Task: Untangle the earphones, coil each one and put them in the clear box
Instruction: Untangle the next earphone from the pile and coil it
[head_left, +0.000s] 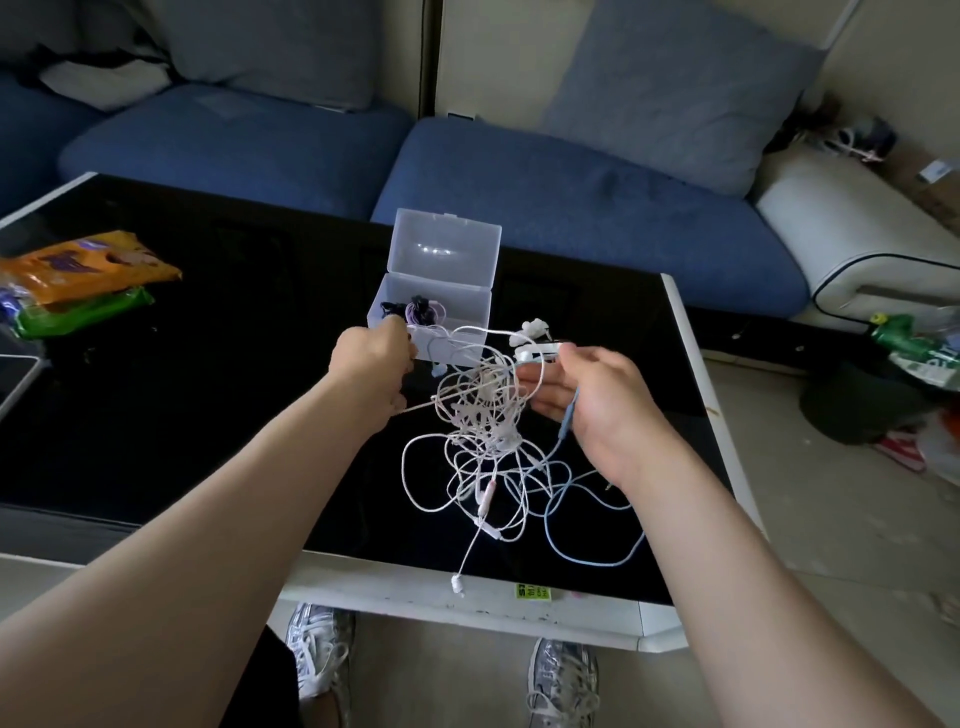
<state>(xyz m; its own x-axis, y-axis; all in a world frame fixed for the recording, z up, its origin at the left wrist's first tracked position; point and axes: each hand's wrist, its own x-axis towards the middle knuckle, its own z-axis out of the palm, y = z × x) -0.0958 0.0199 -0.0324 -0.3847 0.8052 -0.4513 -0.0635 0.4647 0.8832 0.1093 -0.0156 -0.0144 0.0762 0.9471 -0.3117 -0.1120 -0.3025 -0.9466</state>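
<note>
I'm at the untangling step: my left hand (371, 364) curls round a white strand and my right hand (597, 405) pinches another, with the earphone tangle (488, 436) hanging between them, just before the open clear box (467, 312). Next, I reckon, one lead needs teasing free before coiling

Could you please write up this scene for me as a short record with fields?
surface: black table
clear box: on the table, lid open
in box: dark and purple coiled earphones
tangle of earphones: white, pink and blue cables, partly lifted, partly on the table
left hand: grips a strand of the tangle
right hand: pinches cable near a white earbud
aside: snack packets at the table's left
</note>
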